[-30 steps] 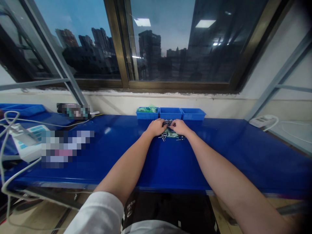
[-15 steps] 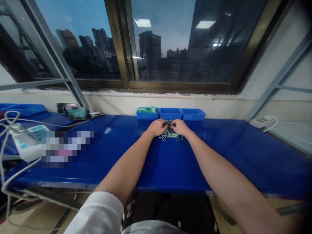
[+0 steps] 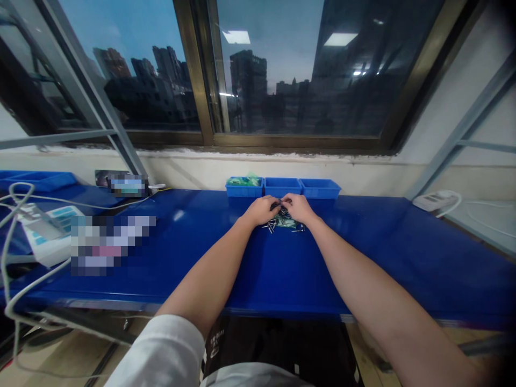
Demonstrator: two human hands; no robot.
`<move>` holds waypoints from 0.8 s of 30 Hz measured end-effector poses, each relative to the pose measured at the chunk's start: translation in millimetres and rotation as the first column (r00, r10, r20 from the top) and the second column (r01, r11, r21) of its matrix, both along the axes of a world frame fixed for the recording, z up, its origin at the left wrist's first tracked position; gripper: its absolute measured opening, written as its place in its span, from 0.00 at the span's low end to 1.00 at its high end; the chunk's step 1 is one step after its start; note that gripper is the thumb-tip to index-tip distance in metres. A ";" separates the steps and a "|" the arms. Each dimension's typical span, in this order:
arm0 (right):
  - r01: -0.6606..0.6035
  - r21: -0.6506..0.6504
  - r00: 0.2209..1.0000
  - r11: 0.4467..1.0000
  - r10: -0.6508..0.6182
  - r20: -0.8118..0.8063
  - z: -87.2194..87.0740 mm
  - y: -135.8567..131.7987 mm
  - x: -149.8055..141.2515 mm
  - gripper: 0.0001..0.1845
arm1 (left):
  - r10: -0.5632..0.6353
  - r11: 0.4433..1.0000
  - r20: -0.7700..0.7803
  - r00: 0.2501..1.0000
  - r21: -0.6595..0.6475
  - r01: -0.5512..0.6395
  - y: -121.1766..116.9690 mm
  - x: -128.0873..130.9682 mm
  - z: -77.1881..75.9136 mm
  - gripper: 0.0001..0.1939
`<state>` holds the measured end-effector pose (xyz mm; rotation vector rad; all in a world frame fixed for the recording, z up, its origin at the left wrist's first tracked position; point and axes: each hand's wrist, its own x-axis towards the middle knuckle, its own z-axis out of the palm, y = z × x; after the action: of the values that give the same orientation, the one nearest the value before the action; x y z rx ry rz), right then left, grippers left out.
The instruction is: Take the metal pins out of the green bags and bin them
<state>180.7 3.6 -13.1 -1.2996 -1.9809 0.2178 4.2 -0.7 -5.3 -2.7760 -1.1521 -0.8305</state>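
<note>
A pile of thin, dark and silvery metal pieces like screws (image 3: 271,228), mixed with small green packets (image 3: 285,221), lies on the blue table. My left hand (image 3: 262,210) is at the pile's left side, its fingers curled inward and closed. From the right, my right hand (image 3: 296,207) reaches over the pile with thumb and fingers pinched together. The fingertips of both hands nearly meet above the pile. What they grip is too small and too hidden to make out.
Behind the pile stand three blue bins: a left bin (image 3: 244,191) with green packets, a middle bin (image 3: 282,187) and a right bin (image 3: 320,188). A white device (image 3: 48,236) with cables stands left, a power strip (image 3: 435,201) at the right. Metal posts rise on both sides.
My right hand has shifted slightly up and its fingers have drawn closer to the left fingertips. My left hand has stayed nearly in place.
</note>
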 end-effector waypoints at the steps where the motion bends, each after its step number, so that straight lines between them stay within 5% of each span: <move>1: 0.004 0.008 0.999 1.000 -0.003 -0.034 0.7 0.3 -0.6 0.06 | -0.014 1.000 0.004 1.000 0.002 0.014 0.4 0.5 0.1 0.12; 10: -0.098 -0.072 0.946 0.993 0.070 -0.317 0.8 5.4 -5.5 0.06 | 0.023 0.997 0.033 0.999 0.075 -0.025 4.0 1.6 1.2 0.11; 18: -0.349 -0.207 0.764 0.914 0.150 -0.627 11.2 -5.2 -5.2 0.10 | 0.061 0.996 0.056 0.997 0.066 -0.064 0.8 2.3 4.1 0.13; 24: -0.193 -0.080 0.727 0.978 0.088 -0.681 13.8 -0.4 3.3 0.11 | 0.088 0.991 0.137 0.987 0.084 -0.100 -1.5 2.2 4.5 0.14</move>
<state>184.0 3.2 0.7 -0.9522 -1.4346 0.8095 6.4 -2.1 -0.8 -2.6068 -1.2212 -1.0445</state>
